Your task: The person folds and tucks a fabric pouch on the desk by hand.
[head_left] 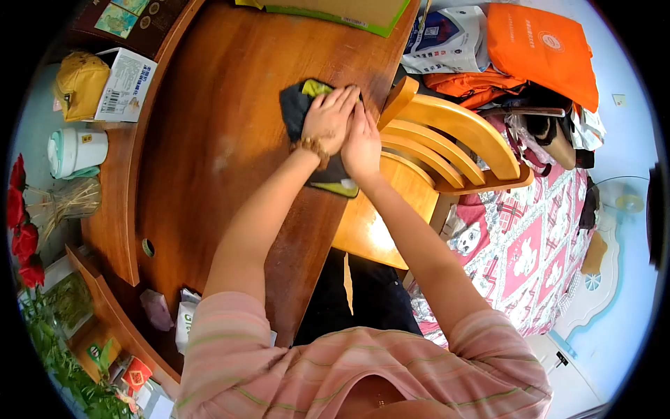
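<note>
A dark grey and yellow-green cloth (296, 105) lies bunched on the brown wooden desk (230, 133), close to its right edge. Flat on top of the cloth rests my left hand (328, 120), fingers stretched out, a beaded bracelet at the wrist. My right hand (361, 145) lies against the left one, its fingers straight and pointing forward, over the cloth's right side. The palms and the cloth beneath them are hidden.
A wooden chair (453, 140) stands against the desk's right edge. At the far end is a cardboard box (342, 10). Along the left shelf stand a white box (125, 84), a yellow pouch (80, 84) and a white tub (78, 151). A patterned bed (523, 244) lies right.
</note>
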The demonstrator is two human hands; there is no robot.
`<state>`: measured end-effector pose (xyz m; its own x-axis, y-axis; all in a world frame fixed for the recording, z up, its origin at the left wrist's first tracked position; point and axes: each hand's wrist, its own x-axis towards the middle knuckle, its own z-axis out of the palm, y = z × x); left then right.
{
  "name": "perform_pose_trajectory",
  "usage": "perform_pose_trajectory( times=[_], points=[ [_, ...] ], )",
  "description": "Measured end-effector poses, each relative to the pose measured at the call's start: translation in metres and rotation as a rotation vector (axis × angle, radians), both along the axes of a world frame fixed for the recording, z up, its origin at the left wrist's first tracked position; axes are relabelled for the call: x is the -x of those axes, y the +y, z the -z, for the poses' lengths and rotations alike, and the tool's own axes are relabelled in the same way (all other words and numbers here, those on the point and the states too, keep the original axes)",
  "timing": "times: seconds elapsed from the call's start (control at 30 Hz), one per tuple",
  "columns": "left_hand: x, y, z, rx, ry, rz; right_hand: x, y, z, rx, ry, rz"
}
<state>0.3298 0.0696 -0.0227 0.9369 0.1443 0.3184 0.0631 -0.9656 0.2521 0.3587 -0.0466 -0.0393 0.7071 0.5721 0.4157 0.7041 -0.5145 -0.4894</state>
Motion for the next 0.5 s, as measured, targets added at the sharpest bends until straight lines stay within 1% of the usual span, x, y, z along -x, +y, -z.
perform_pose_trajectory(
  times=[0.07, 0.13, 0.23, 0.3, 0.37, 0.43, 0.5],
  points=[
    [0.016, -0.007, -0.005, 0.053, 0.022, 0.003, 0.014, -0.007, 0.006, -0.02, 0.01, -0.033],
    [0.011, -0.005, -0.004, 0.069, 0.035, 0.006, 0.01, -0.003, 0.003, -0.039, 0.033, -0.029],
    [-0.009, 0.012, 0.002, -0.025, 0.053, -0.016, -0.011, 0.012, -0.002, -0.023, -0.01, -0.06],
    [-0.032, 0.026, 0.007, -0.068, 0.017, -0.066, -0.037, 0.03, -0.002, 0.02, -0.036, -0.042],
    [-0.049, 0.035, 0.008, -0.085, -0.004, -0.11, -0.053, 0.043, 0.0, 0.006, -0.082, -0.007],
    [-0.046, 0.032, 0.008, -0.023, 0.002, -0.1, -0.049, 0.041, -0.002, -0.026, -0.034, -0.015],
    [-0.028, 0.022, 0.011, -0.044, -0.001, -0.105, -0.034, 0.027, -0.006, 0.008, -0.019, -0.025]
  ],
)
